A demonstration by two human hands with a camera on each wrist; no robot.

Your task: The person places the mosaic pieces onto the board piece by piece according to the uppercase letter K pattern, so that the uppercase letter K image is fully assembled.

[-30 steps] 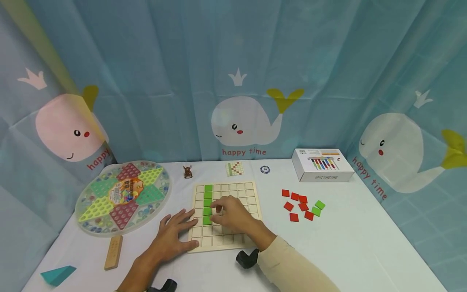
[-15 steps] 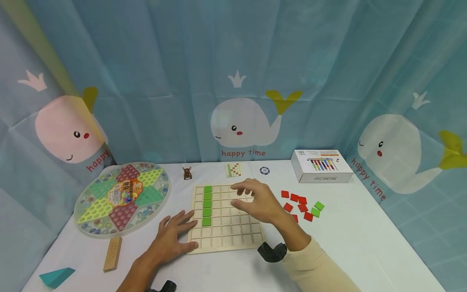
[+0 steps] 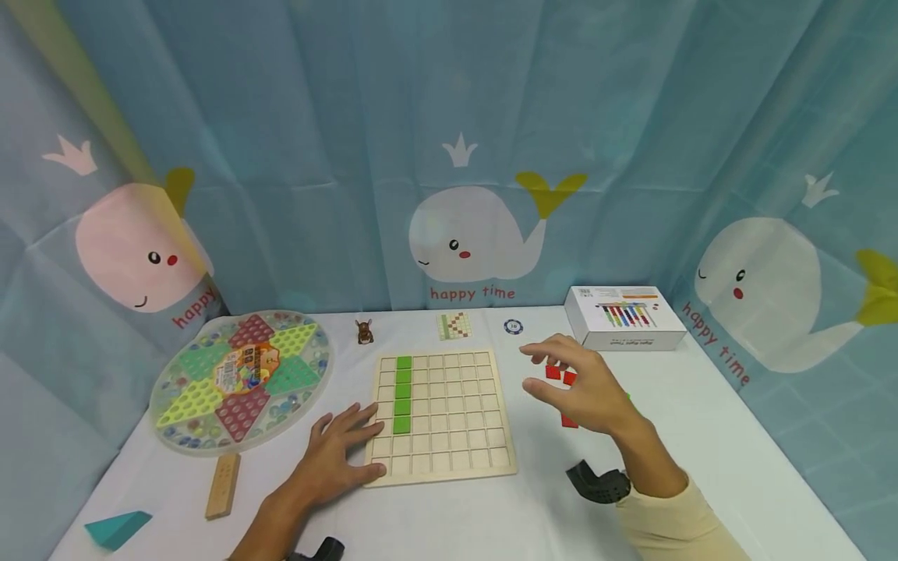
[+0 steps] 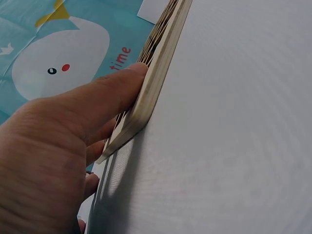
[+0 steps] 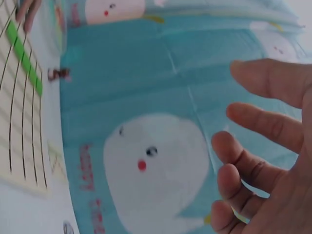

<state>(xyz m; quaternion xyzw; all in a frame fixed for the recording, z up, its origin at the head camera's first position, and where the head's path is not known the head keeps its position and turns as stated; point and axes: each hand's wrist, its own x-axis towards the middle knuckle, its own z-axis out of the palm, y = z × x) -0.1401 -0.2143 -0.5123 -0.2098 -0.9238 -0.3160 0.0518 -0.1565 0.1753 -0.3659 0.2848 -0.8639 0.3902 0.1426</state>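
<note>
A pale wooden grid board (image 3: 456, 448) lies on the white table, with a column of green square tiles (image 3: 403, 407) in its second column from the left. My left hand (image 3: 340, 456) rests along the board's left edge, fingers spread; the left wrist view shows the thumb (image 4: 109, 95) on its rim. To the right of the board, my right hand (image 3: 585, 389) hovers over loose red square tiles (image 3: 570, 421), mostly hiding them. Its thumb and fingers are apart and hold nothing, as the right wrist view confirms. A bit of green tile (image 3: 631, 400) peeks out behind that hand.
Behind the board lie a patterned grid card (image 3: 454, 326), a round chip (image 3: 514, 327) and a small brown animal figure (image 3: 364, 333). A white box (image 3: 627, 319) stands back right. Left are a round Chinese checkers board (image 3: 242, 382), a wooden block (image 3: 223, 486) and a teal wedge (image 3: 118, 530).
My right hand has moved away from the green tiles, rightward across the board, to above the red tiles, its fingers spreading apart. The left hand stays on the board's edge.
</note>
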